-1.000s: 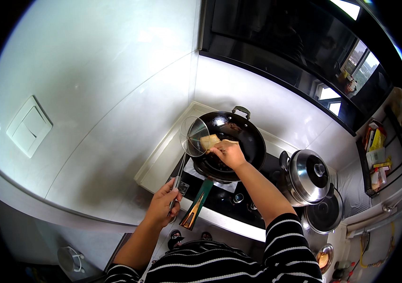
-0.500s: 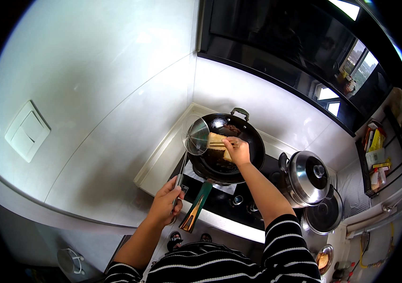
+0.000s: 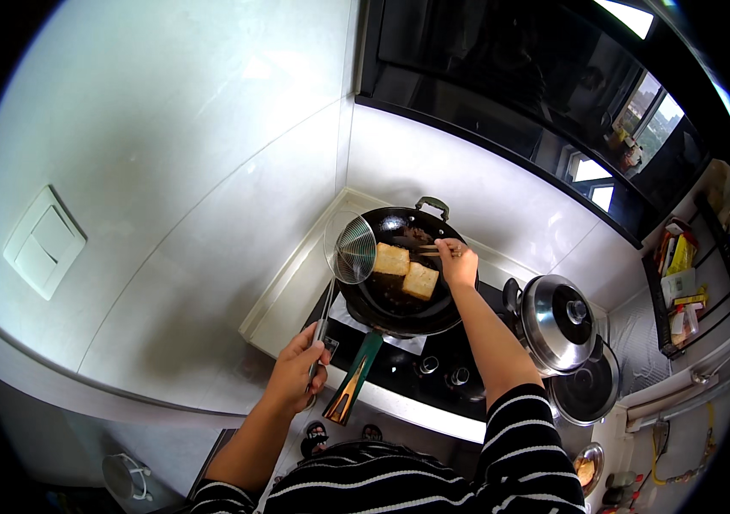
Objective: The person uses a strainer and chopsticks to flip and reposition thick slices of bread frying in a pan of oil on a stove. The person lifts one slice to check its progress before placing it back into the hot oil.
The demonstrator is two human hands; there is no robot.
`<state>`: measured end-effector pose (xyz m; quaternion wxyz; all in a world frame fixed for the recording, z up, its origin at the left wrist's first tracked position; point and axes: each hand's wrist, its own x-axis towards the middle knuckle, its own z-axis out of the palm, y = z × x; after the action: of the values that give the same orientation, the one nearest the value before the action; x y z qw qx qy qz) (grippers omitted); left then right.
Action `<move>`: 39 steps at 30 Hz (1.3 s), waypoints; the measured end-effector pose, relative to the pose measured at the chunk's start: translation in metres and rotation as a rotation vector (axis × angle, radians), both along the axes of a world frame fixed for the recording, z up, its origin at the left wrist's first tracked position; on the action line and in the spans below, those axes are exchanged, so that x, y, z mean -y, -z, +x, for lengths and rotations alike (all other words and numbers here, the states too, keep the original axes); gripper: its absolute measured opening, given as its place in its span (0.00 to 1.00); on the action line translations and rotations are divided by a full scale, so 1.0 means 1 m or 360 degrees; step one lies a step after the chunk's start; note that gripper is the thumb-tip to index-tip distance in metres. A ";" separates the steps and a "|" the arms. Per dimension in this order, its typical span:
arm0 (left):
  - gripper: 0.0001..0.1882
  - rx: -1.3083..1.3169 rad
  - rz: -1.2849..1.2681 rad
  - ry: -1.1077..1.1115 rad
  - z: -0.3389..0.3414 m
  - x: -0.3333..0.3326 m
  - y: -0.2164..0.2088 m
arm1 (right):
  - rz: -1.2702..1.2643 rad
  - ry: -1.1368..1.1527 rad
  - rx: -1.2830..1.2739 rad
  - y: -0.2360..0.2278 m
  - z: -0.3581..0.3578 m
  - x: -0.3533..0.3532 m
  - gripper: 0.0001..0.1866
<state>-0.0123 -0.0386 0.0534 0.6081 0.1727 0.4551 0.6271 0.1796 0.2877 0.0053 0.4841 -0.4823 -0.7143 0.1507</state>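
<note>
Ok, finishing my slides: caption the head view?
Left hand holds a strainer, right hand chopsticks; two golden slices lie in the wok.

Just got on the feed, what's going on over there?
A person is at a black cooktop. The left hand grips a wire strainer by its handle, its basket at the left side of the wok. The right hand holds chopsticks over the wok, where two browned, squarish food pieces lie.
</note>
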 end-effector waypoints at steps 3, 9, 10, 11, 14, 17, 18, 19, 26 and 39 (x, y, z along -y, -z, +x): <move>0.27 -0.0013 0.0007 -0.0007 0.000 0.001 0.001 | -0.0155 -0.0027 -0.0108 0.012 -0.003 0.002 0.13; 0.27 0.0024 -0.0044 -0.0068 0.000 0.004 -0.002 | -0.0135 -0.0016 -0.0009 0.014 -0.010 0.013 0.13; 0.27 0.0021 -0.0037 -0.0074 0.000 0.005 -0.001 | -0.0137 -0.0019 0.0024 0.010 -0.010 0.016 0.13; 0.27 0.0019 -0.0029 -0.0079 -0.001 0.006 0.000 | -0.0198 -0.0078 0.0026 0.008 -0.009 0.019 0.13; 0.27 0.0041 -0.0009 -0.0079 -0.003 0.008 0.001 | -0.0375 -0.0229 0.0012 -0.005 -0.004 0.031 0.15; 0.25 0.0034 0.0008 -0.0069 -0.005 0.009 0.001 | -0.0423 -0.0268 -0.0070 -0.022 0.004 0.038 0.17; 0.25 0.0028 0.0004 -0.0069 -0.004 0.009 0.000 | -0.0419 -0.0234 -0.0087 -0.027 0.009 0.036 0.17; 0.25 0.0021 0.0000 -0.0069 -0.004 0.009 0.000 | -0.0355 -0.0172 -0.0057 -0.029 0.015 0.033 0.17; 0.26 0.0014 -0.0028 0.0000 0.005 0.004 0.001 | -0.0002 -0.0031 0.0297 -0.010 0.044 0.039 0.10; 0.28 0.0000 -0.0014 0.0074 0.007 -0.001 0.006 | -0.0098 0.0065 0.0154 -0.024 0.069 0.055 0.13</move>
<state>-0.0049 -0.0381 0.0471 0.6233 0.1806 0.4536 0.6108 0.2490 0.2325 0.0294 0.4369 -0.5181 -0.7220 0.1392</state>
